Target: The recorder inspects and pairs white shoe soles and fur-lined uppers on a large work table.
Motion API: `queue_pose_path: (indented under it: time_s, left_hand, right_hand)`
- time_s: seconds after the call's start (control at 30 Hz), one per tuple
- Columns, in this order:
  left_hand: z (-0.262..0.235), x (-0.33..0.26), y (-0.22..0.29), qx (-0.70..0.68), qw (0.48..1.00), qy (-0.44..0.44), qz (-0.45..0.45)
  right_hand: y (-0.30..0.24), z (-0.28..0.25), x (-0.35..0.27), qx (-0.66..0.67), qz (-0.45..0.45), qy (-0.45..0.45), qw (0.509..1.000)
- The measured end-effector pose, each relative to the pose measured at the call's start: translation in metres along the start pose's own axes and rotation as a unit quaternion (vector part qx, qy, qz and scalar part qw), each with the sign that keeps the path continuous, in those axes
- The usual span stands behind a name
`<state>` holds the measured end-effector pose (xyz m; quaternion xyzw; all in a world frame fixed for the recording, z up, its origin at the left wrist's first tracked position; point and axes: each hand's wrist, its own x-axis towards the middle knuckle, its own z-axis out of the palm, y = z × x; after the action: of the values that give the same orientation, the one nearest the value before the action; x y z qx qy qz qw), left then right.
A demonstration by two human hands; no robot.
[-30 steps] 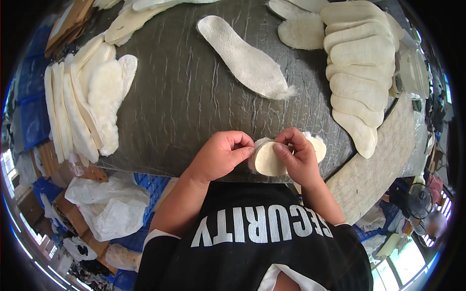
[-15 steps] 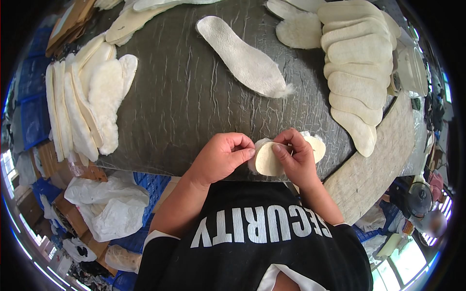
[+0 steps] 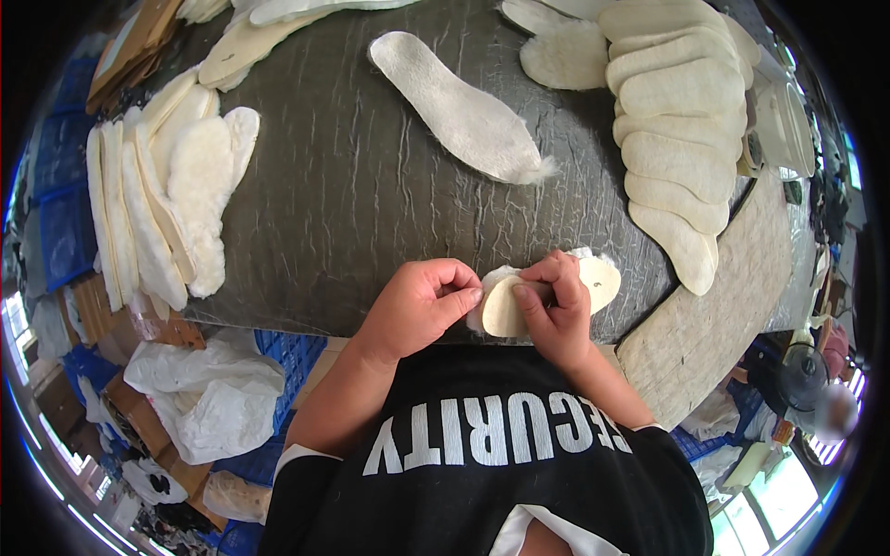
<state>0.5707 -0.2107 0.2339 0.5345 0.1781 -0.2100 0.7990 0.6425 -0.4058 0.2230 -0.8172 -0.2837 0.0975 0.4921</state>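
Observation:
Near the table's front edge, my right hand is wrapped round the middle of a cream fleece insole, thumb on its smooth face. White wool fringes its left end, and the other end sticks out past my fingers. My left hand pinches thumb and forefinger together at the woolly left edge of that insole. Its other fingers are curled in. Farther off, a single greyish-white insole lies flat on the table, with a tuft of wool at its near end.
A row of overlapping cream insoles lies at the right. Fluffy insoles are stacked at the left, with more along the back. The dark table has a wrinkled covering. A worn board adjoins it at the right; a white plastic bag sits below left.
My right hand has shifted slightly left and turned a little with the insole, showing more of its right end. My left hand keeps its pinch at the edge, nearly unmoved.

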Motion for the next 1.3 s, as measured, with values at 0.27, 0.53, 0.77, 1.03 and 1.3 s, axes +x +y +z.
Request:
queue_pose_path:
  time_s: [0.27,0.53,0.77,1.03,1.3]
  left_hand:
    - [0.023,-0.006,0.003,0.189,0.959,0.122,0.171]
    - [0.023,-0.007,0.001,0.253,0.954,0.104,0.125]
    - [0.01,-0.017,-0.01,0.255,0.958,0.11,0.068]
    - [-0.006,-0.027,-0.026,0.156,0.981,0.091,0.065]
    - [-0.011,-0.029,-0.032,0.077,0.989,0.082,0.095]
  right_hand:
    - [-0.003,0.002,0.002,-0.042,-0.048,0.013,0.998]
    - [0.003,0.01,-0.006,-0.041,-0.104,0.035,0.993]
    - [0.0,-0.006,0.003,-0.075,-0.106,-0.112,0.985]
    - [0.013,-0.006,0.009,-0.103,-0.067,-0.148,0.981]
    - [0.016,0.003,0.016,-0.073,-0.084,-0.172,0.979]
